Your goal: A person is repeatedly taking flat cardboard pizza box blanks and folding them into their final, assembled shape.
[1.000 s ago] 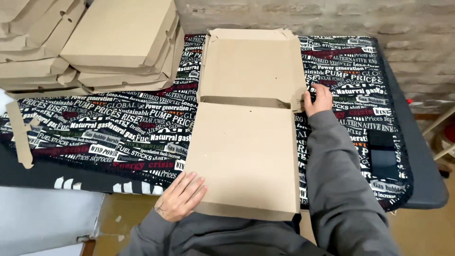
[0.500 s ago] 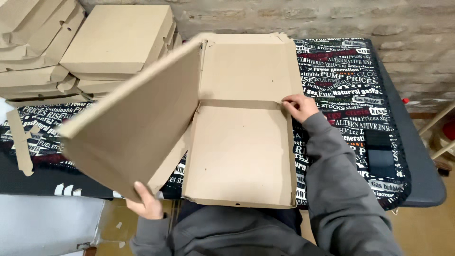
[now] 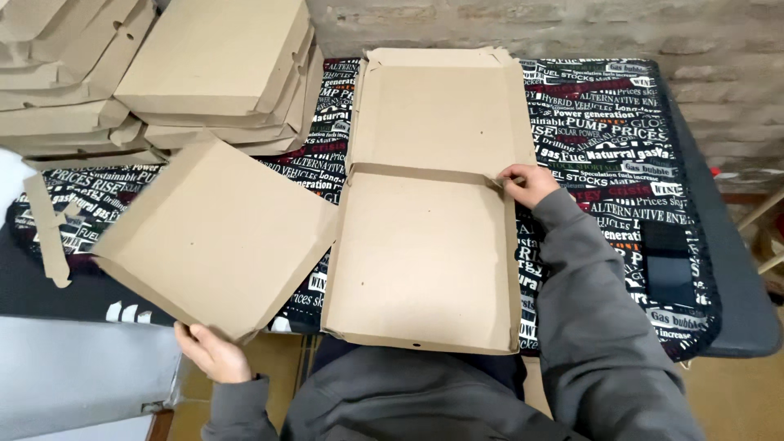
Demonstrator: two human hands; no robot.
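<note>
Head view: looking down at a table draped in a black printed cloth (image 3: pixel 604 147), brick wall behind.
Left hand (image 3: pixel 214 353): fingers curled shut on the near corner of a flat cardboard sheet (image 3: pixel 216 237); thumb not seen, hidden under the edge.
Flat cardboard sheet: held out to the left, tilted, diamond-wise; right corner touching the left edge of the open box (image 3: pixel 429 196); near part hanging past the table edge.
Right hand (image 3: pixel 527 184): fingertips pinched on a small flap at the right end of the box's middle fold; grey sleeve lying along the box's right side.
Open box: unfolded, lying centre on the cloth, two square panels, far and near, low raised rims, near rim over the lap.
Stack of folded boxes (image 3: pixel 204 73): far left, piled unevenly, just beyond the held sheet.
Cardboard strip (image 3: pixel 47 233): far left edge, loose on the cloth.
Dark phone (image 3: pixel 670 273): right side of cloth, well apart from both hands.
</note>
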